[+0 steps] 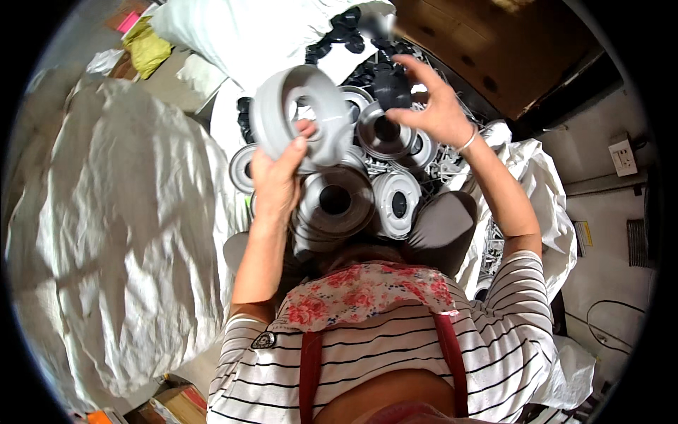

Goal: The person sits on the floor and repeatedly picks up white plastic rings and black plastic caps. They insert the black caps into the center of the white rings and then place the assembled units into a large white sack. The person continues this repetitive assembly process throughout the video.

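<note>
My left hand grips a light grey plastic ring-shaped housing, its fingers showing through the round central hole. My right hand is raised over the pile with thumb and fingers spread in a curve, nothing clearly between them. A black plastic part lies just beside its fingertips; I cannot tell whether they touch. Below that hand sits a grey round housing with a dark centre. Closer to me are a brownish-grey round housing and a light grey round housing with a dark hole.
Black plastic parts lie at the back beside a large white sack. Another white sack fills the left. A cardboard box stands at the back right. Small grey plastic pieces are heaped at right. A wall socket is farther right.
</note>
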{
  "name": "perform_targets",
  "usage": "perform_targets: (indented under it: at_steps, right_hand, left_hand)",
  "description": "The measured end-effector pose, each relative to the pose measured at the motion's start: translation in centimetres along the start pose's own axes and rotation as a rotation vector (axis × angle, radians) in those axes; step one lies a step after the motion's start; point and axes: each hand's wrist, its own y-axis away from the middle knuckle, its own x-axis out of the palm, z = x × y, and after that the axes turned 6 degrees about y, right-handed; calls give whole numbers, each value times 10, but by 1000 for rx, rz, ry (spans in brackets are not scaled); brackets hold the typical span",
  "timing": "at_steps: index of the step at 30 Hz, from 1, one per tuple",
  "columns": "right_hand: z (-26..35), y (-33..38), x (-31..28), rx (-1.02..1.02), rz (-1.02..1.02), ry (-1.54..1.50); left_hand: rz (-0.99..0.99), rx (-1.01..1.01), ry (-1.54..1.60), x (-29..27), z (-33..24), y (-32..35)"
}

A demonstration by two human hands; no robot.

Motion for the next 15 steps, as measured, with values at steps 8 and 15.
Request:
perform_targets:
  at_steps: [8,15]
  right_hand:
    - [92,9,58,-487,115,206]
    - [129,34,62,-516,252,311]
  left_hand:
    - [139,-91,93,0,-29,48]
    - [196,-189,96,-20,-59,69]
